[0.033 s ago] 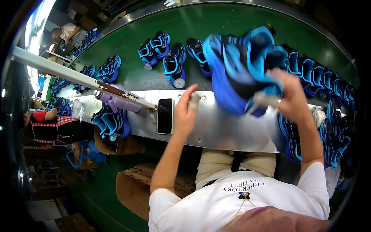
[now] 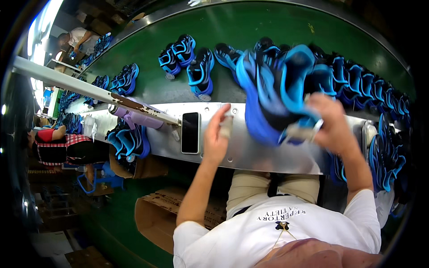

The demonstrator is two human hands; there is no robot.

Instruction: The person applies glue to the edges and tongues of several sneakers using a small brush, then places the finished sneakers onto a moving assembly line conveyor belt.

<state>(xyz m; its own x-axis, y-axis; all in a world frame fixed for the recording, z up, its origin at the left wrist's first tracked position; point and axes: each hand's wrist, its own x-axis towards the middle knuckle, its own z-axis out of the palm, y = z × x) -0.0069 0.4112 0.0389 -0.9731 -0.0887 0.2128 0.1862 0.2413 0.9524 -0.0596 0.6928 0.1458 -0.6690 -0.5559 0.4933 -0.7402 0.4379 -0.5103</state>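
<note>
A blue and black sneaker hangs tilted over the metal table edge, slightly blurred, with its bright blue lining facing up. My right hand is closed on its near right end; pale wraps cover some of the fingers. To the left, my left hand is raised apart from the shoe, index finger stretched up and a pale wrap on one finger. It holds nothing that I can see. Beside it lies a phone with a dark screen. A single sneaker stands beyond that hand.
More sneakers line the right of the green belt; a pair stands further left. A white pole slants across the left, over a purple bottle. Below are cardboard boxes. Co-workers sit at left.
The held sneaker and my right hand have come slightly down, closer to me. My left hand has shifted a little to the right.
</note>
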